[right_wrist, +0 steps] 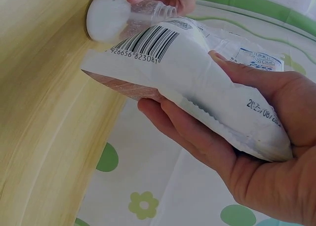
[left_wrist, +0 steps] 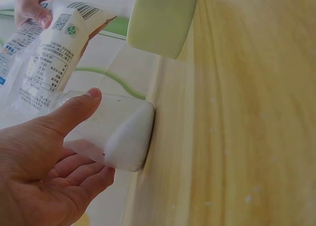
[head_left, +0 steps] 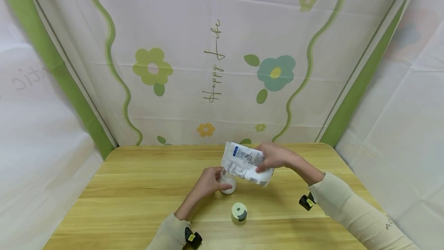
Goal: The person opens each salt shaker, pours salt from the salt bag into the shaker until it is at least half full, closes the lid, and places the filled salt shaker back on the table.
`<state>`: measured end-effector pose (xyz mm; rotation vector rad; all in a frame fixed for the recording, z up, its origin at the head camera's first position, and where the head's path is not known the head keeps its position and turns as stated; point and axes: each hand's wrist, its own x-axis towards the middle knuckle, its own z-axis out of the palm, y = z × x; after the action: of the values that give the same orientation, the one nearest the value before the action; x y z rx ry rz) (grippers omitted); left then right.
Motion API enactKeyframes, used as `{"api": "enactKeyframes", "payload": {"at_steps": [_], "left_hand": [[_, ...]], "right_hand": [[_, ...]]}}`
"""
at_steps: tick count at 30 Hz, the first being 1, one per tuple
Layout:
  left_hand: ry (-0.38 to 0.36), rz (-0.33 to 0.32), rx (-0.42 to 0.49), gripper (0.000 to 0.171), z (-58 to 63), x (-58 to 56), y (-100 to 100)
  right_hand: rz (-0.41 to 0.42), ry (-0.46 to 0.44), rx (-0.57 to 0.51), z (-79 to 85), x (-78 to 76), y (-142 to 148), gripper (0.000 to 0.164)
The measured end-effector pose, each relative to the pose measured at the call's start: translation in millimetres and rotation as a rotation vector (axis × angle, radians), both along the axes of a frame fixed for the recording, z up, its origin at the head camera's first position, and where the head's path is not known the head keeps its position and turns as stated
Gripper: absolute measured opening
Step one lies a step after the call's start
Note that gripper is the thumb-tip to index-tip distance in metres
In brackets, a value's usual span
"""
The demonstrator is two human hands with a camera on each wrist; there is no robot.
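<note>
My left hand [head_left: 208,182] holds a small clear jar [head_left: 228,186] upright on the table, thumb on one side and fingers on the other. White powder [left_wrist: 132,137] fills its lower part, sloping up one side. My right hand [head_left: 275,155] grips a white printed packet [head_left: 244,165], tilted with one end over the jar's mouth. The right wrist view shows the packet's barcode side [right_wrist: 153,43], the thumb on top and the fingers beneath. Whether powder is flowing cannot be made out. Nearer the person stands a pale green cylinder [head_left: 239,212] with a dark label on its top.
The wooden table [head_left: 138,192] has rounded far corners. White fabric with flower prints [head_left: 215,68] rises behind it and along both sides. A few white specks [left_wrist: 248,198] lie on the tabletop. Black wrist devices [head_left: 192,237] sit at both sleeves.
</note>
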<state>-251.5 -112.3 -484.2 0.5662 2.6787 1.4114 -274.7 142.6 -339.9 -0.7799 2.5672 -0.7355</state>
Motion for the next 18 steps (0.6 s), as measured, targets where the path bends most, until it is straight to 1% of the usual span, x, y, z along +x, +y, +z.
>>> {"api": "enactKeyframes", "payload": {"at_steps": [8, 14, 18], "left_hand": [[-0.003, 0.002, 0.0, 0.047, -0.7, -1.0, 0.4], [-0.009, 0.003, 0.004, 0.045, 0.7, -0.7, 0.7], [-0.003, 0.006, -0.002, 0.045, 0.2, -0.5, 0.3]], "right_hand": [[-0.008, 0.001, 0.005, -0.7, -0.8, 0.0, 0.026], [0.003, 0.005, 0.001, -1.7, -1.8, 0.6, 0.027], [0.002, -0.006, -0.005, -1.8, -2.2, 0.3, 0.027]]}}
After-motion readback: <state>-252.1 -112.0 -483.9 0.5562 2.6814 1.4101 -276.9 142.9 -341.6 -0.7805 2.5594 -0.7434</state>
